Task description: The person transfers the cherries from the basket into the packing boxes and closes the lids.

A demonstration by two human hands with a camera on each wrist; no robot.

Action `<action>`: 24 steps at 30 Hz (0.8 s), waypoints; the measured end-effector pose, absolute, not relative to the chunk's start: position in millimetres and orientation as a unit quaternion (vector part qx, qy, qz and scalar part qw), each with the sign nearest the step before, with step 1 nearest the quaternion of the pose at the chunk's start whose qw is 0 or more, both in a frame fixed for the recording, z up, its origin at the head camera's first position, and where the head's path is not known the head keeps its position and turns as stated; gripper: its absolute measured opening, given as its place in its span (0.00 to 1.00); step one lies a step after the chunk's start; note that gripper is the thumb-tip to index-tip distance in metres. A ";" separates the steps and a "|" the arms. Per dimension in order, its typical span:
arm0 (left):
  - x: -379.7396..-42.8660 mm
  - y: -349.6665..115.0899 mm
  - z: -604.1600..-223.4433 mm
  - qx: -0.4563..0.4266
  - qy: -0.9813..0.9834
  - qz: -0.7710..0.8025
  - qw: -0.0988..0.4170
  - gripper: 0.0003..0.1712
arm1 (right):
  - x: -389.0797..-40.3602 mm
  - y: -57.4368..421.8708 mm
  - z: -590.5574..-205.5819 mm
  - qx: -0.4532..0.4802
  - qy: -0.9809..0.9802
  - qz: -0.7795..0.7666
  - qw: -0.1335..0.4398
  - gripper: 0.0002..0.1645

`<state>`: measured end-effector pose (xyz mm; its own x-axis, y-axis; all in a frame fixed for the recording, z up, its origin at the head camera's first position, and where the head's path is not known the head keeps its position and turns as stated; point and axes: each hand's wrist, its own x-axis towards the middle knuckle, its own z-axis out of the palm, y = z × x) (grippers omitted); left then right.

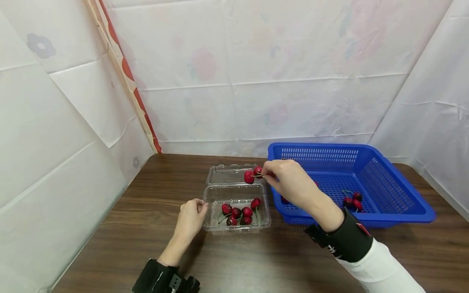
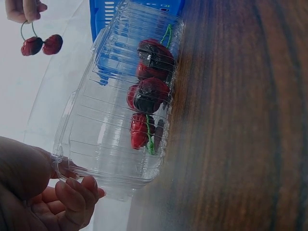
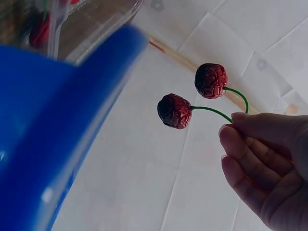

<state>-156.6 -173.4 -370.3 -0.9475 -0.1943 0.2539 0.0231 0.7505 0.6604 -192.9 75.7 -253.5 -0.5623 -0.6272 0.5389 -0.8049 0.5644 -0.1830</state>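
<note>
My right hand (image 1: 291, 181) pinches the green stems of a pair of cherries (image 3: 192, 96), dark red and wrinkled, which hang in the air. In the head view the pair is over the hinge side of a clear plastic box (image 1: 216, 197), left of the blue basket. With finger and thumb, my left hand (image 1: 191, 217) pinches the box's left rim, seen closely in the left wrist view (image 2: 67, 199). Several red cherries (image 1: 236, 212) with green stems lie on the box's bottom. Its clear lid (image 1: 225, 175) lies folded back behind it.
A blue plastic basket (image 1: 395, 179) with slotted walls stands to the right of the box. Several cherries (image 1: 356, 202) lie in it, some partly hidden behind my right hand. The brown wooden table (image 1: 146, 195) meets white curtain-like sheets (image 1: 256, 114) at the back and sides.
</note>
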 end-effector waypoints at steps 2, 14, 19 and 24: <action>-156.9 -173.5 -370.7 0.049 -0.922 -0.352 0.152 0.10 | -191.5 71.7 -254.9 0.418 -0.858 0.212 0.209 0.06; -158.0 -174.2 -371.8 0.053 -0.920 -0.361 0.142 0.11 | -184.6 49.2 -265.5 0.443 -0.847 0.218 0.196 0.09; -157.8 -173.9 -371.8 0.046 -0.920 -0.364 0.142 0.11 | -181.4 41.4 -271.9 0.456 -0.841 0.214 0.198 0.10; -157.2 -173.7 -371.4 0.046 -0.921 -0.359 0.144 0.10 | -176.9 33.7 -278.3 0.468 -0.833 0.216 0.199 0.11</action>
